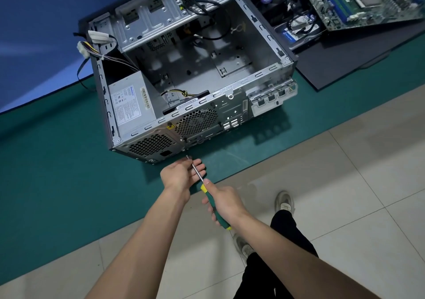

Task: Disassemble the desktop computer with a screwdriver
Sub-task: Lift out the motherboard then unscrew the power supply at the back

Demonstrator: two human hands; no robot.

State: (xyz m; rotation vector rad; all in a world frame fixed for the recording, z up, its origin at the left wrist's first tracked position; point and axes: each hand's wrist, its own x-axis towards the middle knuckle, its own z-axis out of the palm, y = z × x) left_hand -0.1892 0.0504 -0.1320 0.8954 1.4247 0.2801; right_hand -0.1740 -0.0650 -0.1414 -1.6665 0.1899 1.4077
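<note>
While the opened computer case (pixel 184 73) lies on the green mat (pixel 57 160), right hand (pixel 224 203) gripping screwdriver (pixel 208 191) handle, shaft across relaxed left hand (pixel 181 174), tip just below case's rear panel.

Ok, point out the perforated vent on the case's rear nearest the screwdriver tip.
The rectangular power-supply vent, at the lower left corner; the round fan grille sits higher up.

I can't make out a single word anywhere. The power supply (pixel 128 107), left of centre in the frame, carries a white label (pixel 125 106) and barcode sticker (pixel 144 97), the print too small; a yellow warning sticker (pixel 170 127) sits below them.
</note>
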